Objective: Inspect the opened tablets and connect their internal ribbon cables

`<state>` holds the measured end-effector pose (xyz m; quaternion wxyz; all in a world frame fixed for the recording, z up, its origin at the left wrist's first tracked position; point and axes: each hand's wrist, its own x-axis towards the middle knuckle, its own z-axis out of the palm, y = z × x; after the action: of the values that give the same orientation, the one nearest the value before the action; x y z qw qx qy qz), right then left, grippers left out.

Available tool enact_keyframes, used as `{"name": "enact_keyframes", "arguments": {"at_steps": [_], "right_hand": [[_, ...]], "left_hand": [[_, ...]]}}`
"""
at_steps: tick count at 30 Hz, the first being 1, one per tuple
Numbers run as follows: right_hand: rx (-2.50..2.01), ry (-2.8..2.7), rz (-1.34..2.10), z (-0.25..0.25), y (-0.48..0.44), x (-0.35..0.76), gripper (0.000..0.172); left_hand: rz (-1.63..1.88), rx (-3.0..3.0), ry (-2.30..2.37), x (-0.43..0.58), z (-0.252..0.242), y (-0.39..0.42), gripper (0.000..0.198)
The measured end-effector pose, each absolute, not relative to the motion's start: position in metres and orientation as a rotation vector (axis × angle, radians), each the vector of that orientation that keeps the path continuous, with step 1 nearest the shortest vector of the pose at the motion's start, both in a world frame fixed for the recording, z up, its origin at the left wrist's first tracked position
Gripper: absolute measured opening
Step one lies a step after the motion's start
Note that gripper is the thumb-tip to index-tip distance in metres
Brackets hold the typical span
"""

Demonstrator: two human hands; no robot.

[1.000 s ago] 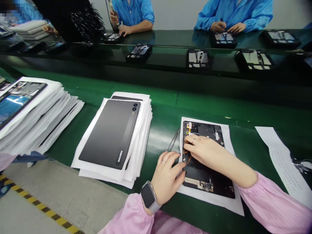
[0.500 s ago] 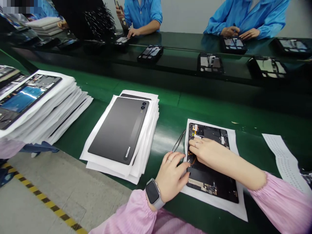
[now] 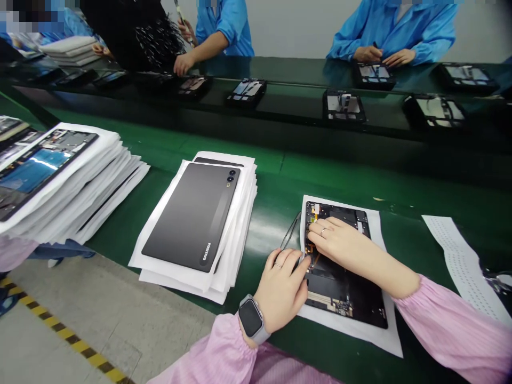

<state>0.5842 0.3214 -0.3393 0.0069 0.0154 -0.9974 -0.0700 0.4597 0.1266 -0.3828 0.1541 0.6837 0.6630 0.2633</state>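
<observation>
An opened tablet [image 3: 347, 290] with its black insides showing lies on a white sheet [image 3: 376, 333] on the green belt. My right hand [image 3: 340, 241] lies across its upper left part, fingers pressed down on the components near an orange flex cable. My left hand [image 3: 282, 285], with a watch on the wrist, rests at the tablet's left edge, fingertips curled against the frame. Thin tweezers [image 3: 291, 230] lie on the belt just beyond my left hand, untouched.
A grey tablet back cover [image 3: 194, 216] tops a pile of white sheets to the left. A taller stack [image 3: 60, 176] with an open tablet sits far left. A perforated white strip [image 3: 460, 256] lies at right. People in blue coats work across the far belt.
My right hand has crept slightly up along the tablet's left side. My left hand stays at the edge. The view shifted a little; a worker opposite reached an arm out.
</observation>
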Motion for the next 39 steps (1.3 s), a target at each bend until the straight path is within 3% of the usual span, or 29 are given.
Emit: {"name": "enact_keyframes", "arguments": {"at_steps": [24, 39], "right_hand": [[-0.156, -3.021, -0.207, -0.348, 0.323, 0.585, 0.014], [-0.432, -2.785, 0.119, -0.384, 0.333, 0.599, 0.008]], "left_hand": [[0.591, 2.039, 2.078, 0.477, -0.383, 0.128, 0.046], [0.4, 2.012, 2.217, 0.489, -0.371, 0.143, 0.047]]}}
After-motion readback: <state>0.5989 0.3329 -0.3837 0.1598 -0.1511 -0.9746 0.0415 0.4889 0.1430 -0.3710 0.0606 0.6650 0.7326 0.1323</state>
